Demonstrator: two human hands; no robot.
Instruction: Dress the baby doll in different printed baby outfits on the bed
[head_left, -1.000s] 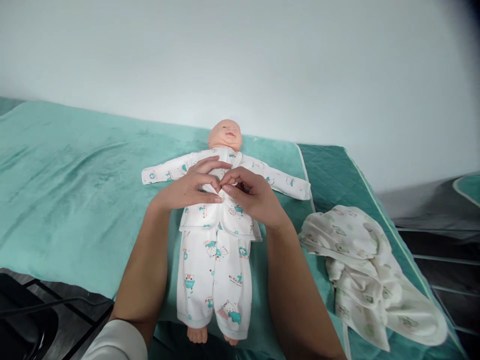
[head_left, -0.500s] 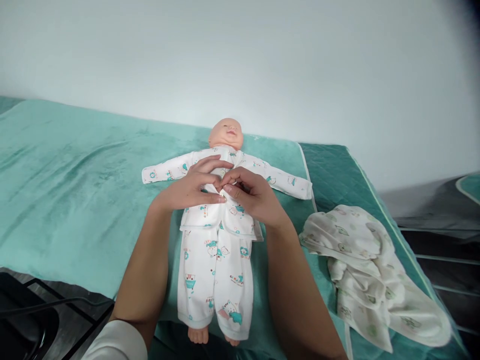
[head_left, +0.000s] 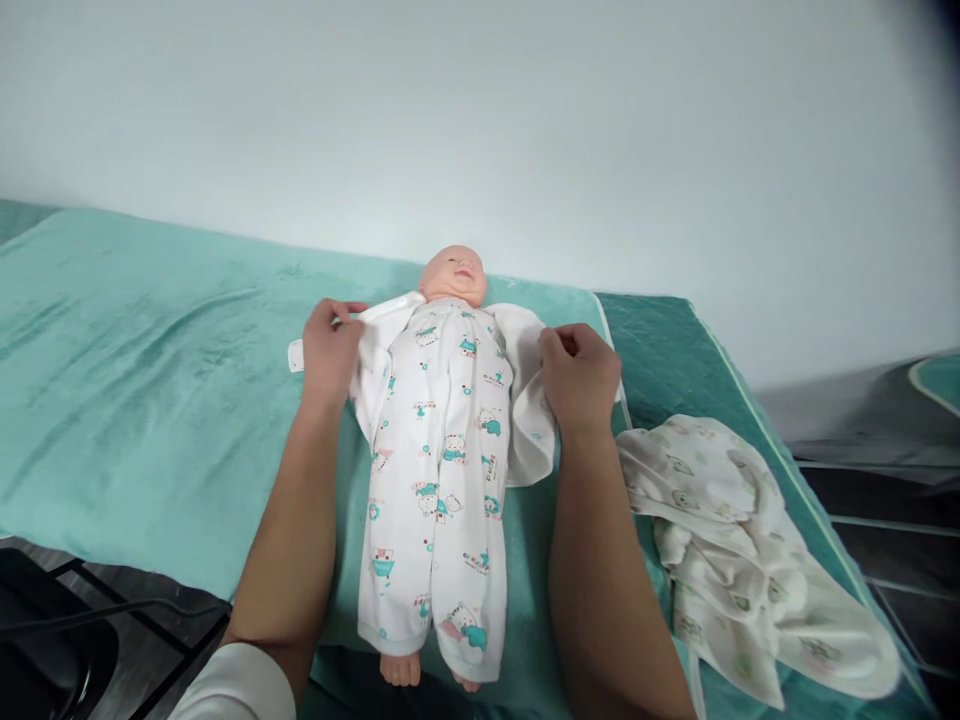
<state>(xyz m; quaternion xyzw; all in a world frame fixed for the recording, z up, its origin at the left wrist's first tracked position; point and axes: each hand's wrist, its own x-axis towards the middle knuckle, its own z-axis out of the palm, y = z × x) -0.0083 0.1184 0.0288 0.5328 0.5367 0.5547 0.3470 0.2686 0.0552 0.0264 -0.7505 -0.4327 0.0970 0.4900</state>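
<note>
A baby doll (head_left: pixel 453 275) lies on its back with its head toward the wall and its feet toward me. High-waisted printed white pants (head_left: pixel 435 480) cover it from chest to ankles. Its white baby jacket (head_left: pixel 529 440) is spread open at the front, the plain inner side showing on both sides. My left hand (head_left: pixel 330 345) is closed on the jacket's left flap near the sleeve. On the other side my right hand (head_left: pixel 581 370) pinches the edge of the right flap. The sleeves are mostly hidden behind my hands.
A light green blanket (head_left: pixel 187 400) covers the table, with a darker quilted mat (head_left: pixel 660 350) at the right. A crumpled white printed cloth (head_left: pixel 742 550) lies there. The wall (head_left: pixel 450 120) stands behind. A black chair (head_left: pixel 52 640) is at lower left.
My hands were together at the doll's chest on the closed jacket front. They have moved apart to either side, and the jacket is now open, uncovering the pants' upper part.
</note>
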